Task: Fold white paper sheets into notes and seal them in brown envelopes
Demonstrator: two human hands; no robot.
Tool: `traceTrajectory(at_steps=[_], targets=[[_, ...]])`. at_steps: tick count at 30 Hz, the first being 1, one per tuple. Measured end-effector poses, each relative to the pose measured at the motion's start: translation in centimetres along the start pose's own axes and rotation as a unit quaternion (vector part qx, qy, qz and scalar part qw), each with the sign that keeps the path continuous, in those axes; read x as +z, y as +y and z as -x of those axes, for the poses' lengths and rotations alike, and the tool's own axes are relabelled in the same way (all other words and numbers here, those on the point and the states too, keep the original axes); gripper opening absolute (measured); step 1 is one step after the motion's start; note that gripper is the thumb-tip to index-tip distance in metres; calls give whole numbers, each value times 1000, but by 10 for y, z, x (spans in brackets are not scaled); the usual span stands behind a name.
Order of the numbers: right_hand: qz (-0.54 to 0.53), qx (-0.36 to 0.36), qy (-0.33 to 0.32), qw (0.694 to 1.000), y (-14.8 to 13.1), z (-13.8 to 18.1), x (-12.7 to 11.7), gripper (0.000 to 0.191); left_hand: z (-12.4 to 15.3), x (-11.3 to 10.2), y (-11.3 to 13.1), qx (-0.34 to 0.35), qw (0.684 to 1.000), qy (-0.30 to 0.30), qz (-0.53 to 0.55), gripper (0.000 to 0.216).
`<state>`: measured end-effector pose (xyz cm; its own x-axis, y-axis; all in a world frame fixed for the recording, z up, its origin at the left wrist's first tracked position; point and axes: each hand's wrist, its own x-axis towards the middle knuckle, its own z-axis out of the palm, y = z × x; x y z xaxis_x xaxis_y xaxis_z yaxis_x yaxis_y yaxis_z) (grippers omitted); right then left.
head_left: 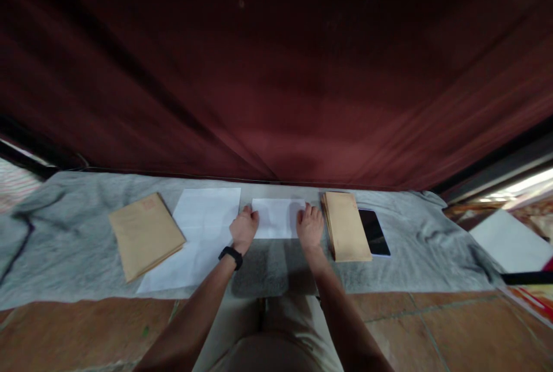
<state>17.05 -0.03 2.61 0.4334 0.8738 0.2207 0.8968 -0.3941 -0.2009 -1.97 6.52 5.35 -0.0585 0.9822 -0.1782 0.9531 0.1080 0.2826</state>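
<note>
A small white rectangle of paper (pixel 276 219), seemingly a folded sheet, lies flat on the grey cloth in front of me. My left hand (pixel 244 227), with a black band on its wrist, is closed at the paper's left edge. At the opposite edge, my right hand (pixel 310 226) has its fingers curled over the paper. Larger white sheets (pixel 203 245) lie to the left of my left hand. Just right of my right hand is a stack of long brown envelopes (pixel 349 228).
Wider brown envelopes (pixel 147 231) are piled at the left, partly over the white sheets. A dark-screened phone or tablet (pixel 374 232) lies beside the long envelopes. The grey cloth (pixel 423 245) meets a dark red upright surface (pixel 280 101) behind. Brown floor tiles (pixel 406 326) show in front.
</note>
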Motion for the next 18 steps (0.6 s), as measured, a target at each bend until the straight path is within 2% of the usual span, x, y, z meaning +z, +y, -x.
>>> traceTrajectory(at_steps=[4, 6, 10, 18], targets=[[-73, -149, 2, 986, -18, 24, 12, 44, 0, 1, 0, 2, 1000, 2, -9, 36], [-90, -182, -2, 979, -24, 33, 21, 46, -1, 1, 0, 1, 1000, 2, -12, 36], [-92, -171, -8, 981, -27, 40, 30, 46, 0, -1, 1, 0, 1000, 1, -15, 36], [-75, -150, -11, 986, -28, 45, 30, 47, 4, 0, 3, 4, 1000, 14, -22, 39]])
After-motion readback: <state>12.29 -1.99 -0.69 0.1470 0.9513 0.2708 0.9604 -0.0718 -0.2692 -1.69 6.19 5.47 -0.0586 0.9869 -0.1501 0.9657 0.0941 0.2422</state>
